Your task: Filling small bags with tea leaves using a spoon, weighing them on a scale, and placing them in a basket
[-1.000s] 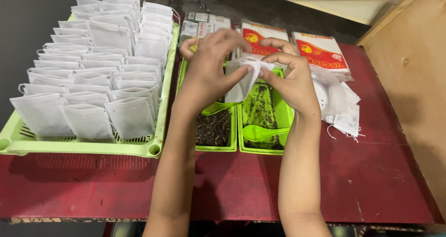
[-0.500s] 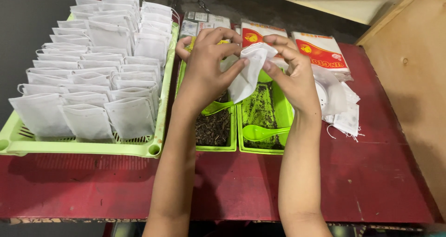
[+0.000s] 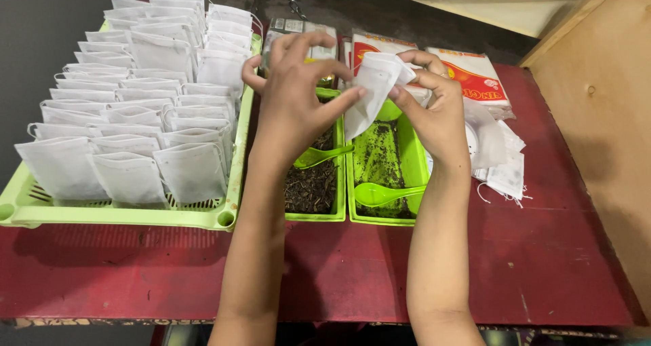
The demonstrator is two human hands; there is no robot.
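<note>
Both hands hold one small white filter bag [image 3: 371, 91] in the air above two green trays. My left hand [image 3: 293, 95] pinches the bag's left edge with the thumb, its other fingers spread. My right hand [image 3: 434, 108] grips the bag's top right edge. Under the hands, the left green tray [image 3: 315, 214] holds dark dried leaves and a green spoon [image 3: 319, 156]. The right green tray [image 3: 407, 156] has dark crumbs and a second green spoon [image 3: 383, 194].
A large pale green crate [image 3: 122, 214] at the left is packed with several rows of filled white bags [image 3: 135, 102]. A loose pile of empty bags [image 3: 498, 156] lies at the right. Red and white packets [image 3: 475, 74] lie behind on the red table [image 3: 339, 271].
Both hands have lifted the bag a little and moved it away from me. The bag has been unfolded and now hangs longer between the fingers.
</note>
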